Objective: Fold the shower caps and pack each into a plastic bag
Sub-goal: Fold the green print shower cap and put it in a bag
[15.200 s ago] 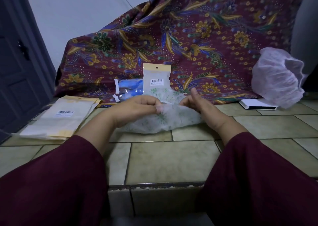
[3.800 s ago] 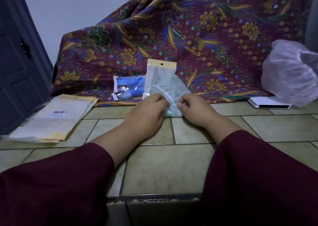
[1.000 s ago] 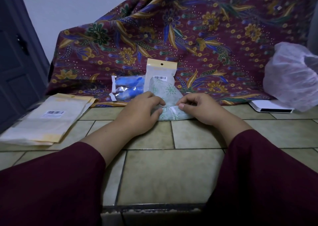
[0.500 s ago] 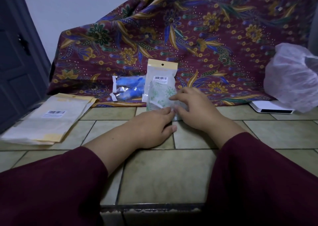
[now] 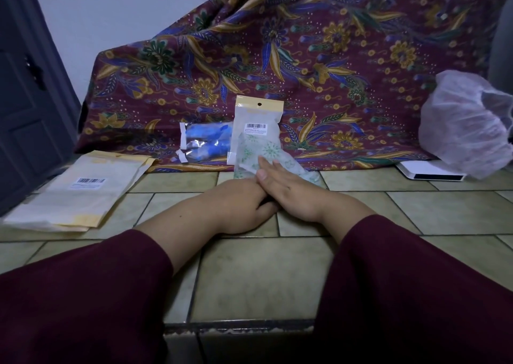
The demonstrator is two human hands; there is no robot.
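My right hand lies flat, fingers straight, pressing down on the one folded shower cap, a thin white film printed with green sprigs. My left hand lies beside it with its fingertips tucked under the right palm; I cannot tell whether they hold anything. The cap sits on the tiled floor at the foot of the batik cloth, its upper part overlapping one upright plastic bag. That bag is a clear, flat rectangle with a yellow header strip, one hang hole and one barcode label.

Just left of the bag lies one clear packet holding crumpled blue film, with white end strips. Toward the left edge of the floor lies a flat stack of bags, cream and yellow, with one barcode label on top; the count in the stack cannot be read.

At the right edge, one puffed translucent cap, gathered and crinkled, rests on one flat white box. The floor is square glazed tiles with dark grout. Both my sleeves are maroon cloth.
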